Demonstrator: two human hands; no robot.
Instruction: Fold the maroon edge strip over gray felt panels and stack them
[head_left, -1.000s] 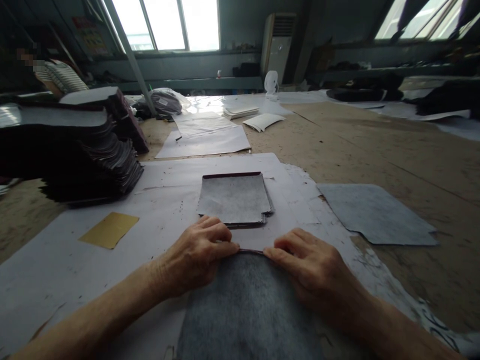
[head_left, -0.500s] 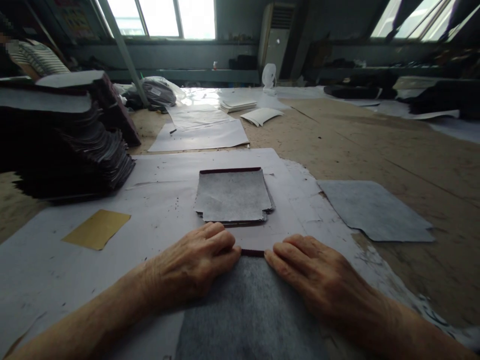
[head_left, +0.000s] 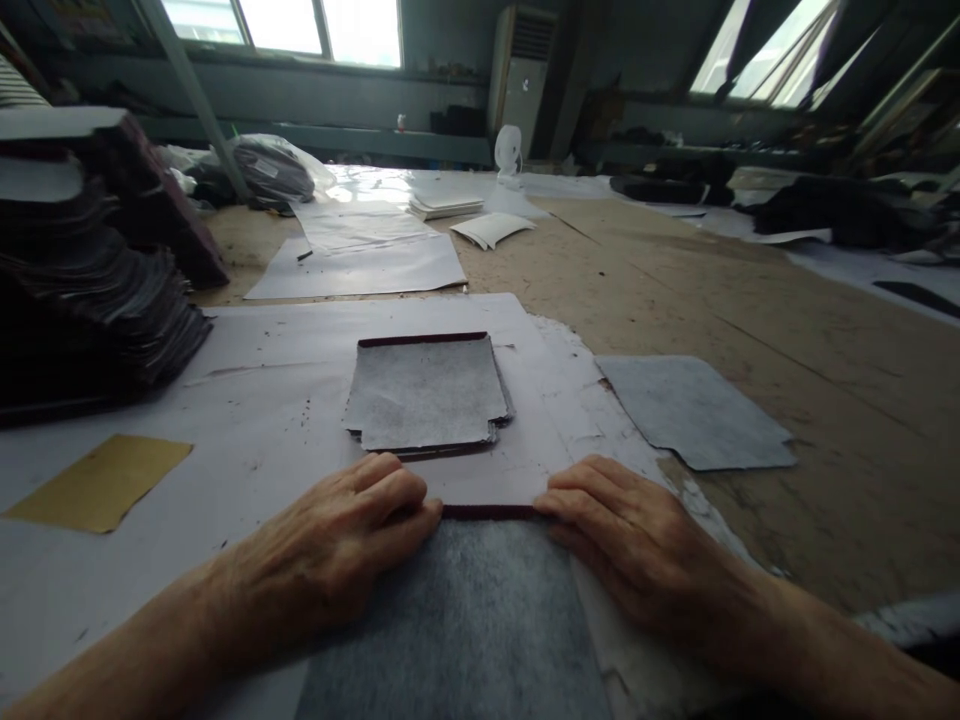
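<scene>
A grey felt-backed piece (head_left: 465, 620) with a dark red folded far edge lies right in front of me on white paper. My left hand (head_left: 337, 545) rests on its far left corner, fingers pressed together on the fold. My right hand (head_left: 622, 535) presses the far right corner the same way. Just beyond my fingers lies a small stack of finished grey pieces (head_left: 426, 392) with dark red edges.
A tall pile of dark pieces (head_left: 90, 260) stands at the left. A yellow sheet (head_left: 97, 482) lies near left, a loose grey piece (head_left: 694, 410) at the right. White paper sheets (head_left: 360, 265) and a small fan (head_left: 510, 150) are farther back on the wooden table (head_left: 787, 330).
My hands have slid apart along the folded edge, showing more of the dark red fold between them. The view has shifted right, so everything sits farther left.
</scene>
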